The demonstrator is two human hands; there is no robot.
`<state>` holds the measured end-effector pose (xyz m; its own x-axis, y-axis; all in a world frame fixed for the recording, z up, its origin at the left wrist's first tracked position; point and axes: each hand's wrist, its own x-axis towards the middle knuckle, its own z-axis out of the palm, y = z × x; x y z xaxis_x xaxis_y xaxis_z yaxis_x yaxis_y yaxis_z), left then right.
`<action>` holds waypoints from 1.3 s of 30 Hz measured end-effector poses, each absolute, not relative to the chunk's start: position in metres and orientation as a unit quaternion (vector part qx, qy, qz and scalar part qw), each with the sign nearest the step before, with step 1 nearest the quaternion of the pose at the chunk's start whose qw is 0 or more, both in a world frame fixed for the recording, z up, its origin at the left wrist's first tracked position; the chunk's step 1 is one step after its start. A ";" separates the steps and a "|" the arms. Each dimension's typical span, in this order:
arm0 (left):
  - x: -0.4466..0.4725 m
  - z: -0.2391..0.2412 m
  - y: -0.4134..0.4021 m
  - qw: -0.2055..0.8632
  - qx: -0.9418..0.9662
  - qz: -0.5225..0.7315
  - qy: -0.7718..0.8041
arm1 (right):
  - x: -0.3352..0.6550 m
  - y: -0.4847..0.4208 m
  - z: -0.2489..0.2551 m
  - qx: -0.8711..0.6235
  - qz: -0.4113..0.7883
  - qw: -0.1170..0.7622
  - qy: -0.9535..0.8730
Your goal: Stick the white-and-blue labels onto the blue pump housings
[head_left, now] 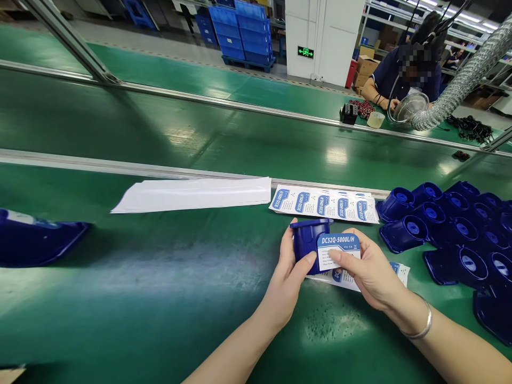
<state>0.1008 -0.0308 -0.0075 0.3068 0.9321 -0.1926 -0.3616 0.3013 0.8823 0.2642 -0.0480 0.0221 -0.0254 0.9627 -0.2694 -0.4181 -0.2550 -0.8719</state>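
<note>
Both hands grip one glossy dark-blue moulded plastic housing (310, 242) above the green bench's near edge: left hand (288, 277) clasps its side, right hand (370, 272) presses a white-and-blue paper label (339, 248) on it. Label sheets (324, 204) lie behind, matching blue housings (448, 229) crowd the right edge.

White paper stack (192, 194) lies flat on green belt (140, 298), just left of label sheets (324, 204) w/ blue print. Blue housings (452, 226) heaped at right edge; one more blue part (36, 240) at far left. Across the belt a co-worker (404, 77) sits beside ribbed exhaust hose (464, 80). Blue crates (248, 32) stacked in bkgd.
</note>
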 end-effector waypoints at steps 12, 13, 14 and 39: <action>0.103 -0.003 -0.032 0.717 0.369 0.455 0.378 | 0.265 -0.047 0.022 -0.449 0.653 0.532 -0.298; 0.103 -0.003 -0.032 0.717 0.368 0.455 0.378 | 0.265 -0.047 0.022 -0.448 0.653 0.533 -0.298; 0.103 -0.002 -0.032 0.718 0.366 0.456 0.379 | 0.265 -0.048 0.022 -0.448 0.652 0.534 -0.298; 0.104 0.003 -0.032 0.730 0.340 0.449 0.388 | 0.265 -0.047 0.020 -0.451 0.648 0.533 -0.304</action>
